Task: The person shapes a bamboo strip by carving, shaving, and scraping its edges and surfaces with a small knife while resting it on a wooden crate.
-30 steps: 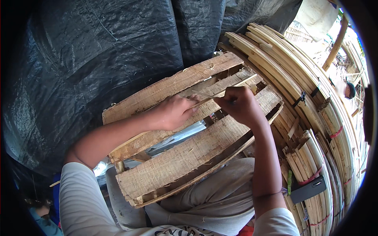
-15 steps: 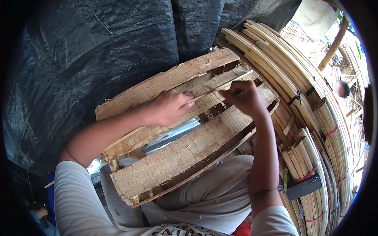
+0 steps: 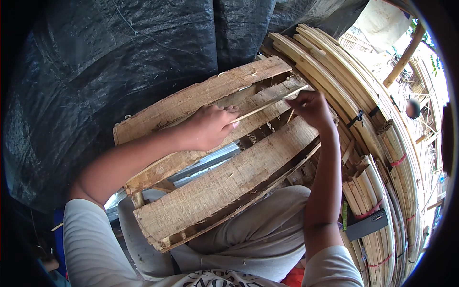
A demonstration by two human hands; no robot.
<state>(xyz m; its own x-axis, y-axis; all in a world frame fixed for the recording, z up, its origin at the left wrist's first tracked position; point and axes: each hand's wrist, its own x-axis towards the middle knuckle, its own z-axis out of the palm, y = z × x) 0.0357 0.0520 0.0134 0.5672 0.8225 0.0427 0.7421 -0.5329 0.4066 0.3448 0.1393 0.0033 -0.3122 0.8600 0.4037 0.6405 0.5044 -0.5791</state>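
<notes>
A thin pale wooden strip point(image 3: 258, 109) slants across the slatted wooden bench point(image 3: 215, 184), rising toward the far right. My left hand point(image 3: 213, 128) is closed round its near end, knuckles up, above the middle slat. At the strip's far end my right hand point(image 3: 311, 107) is closed in a pinch. What its fingers hold is mostly hidden. A greyish patch lies along the strip just left of those fingers, too blurred to name. Below them a small thin sliver point(image 3: 290, 115) hangs down. Light curled shavings point(image 3: 251, 138) lie in the gap between the slats.
Long wooden strips point(image 3: 334, 71) are stacked at the right. Nearer stand tied bundles point(image 3: 366, 189), with a dark phone point(image 3: 367, 225) on one. A black plastic sheet point(image 3: 143, 52) hangs behind the bench. Farther off at the right is another person point(image 3: 412, 109).
My right hand has moved right and slightly up, toward the strip's far end. A thin sliver now shows below its fingers. My left hand keeps its hold with hardly any movement.
</notes>
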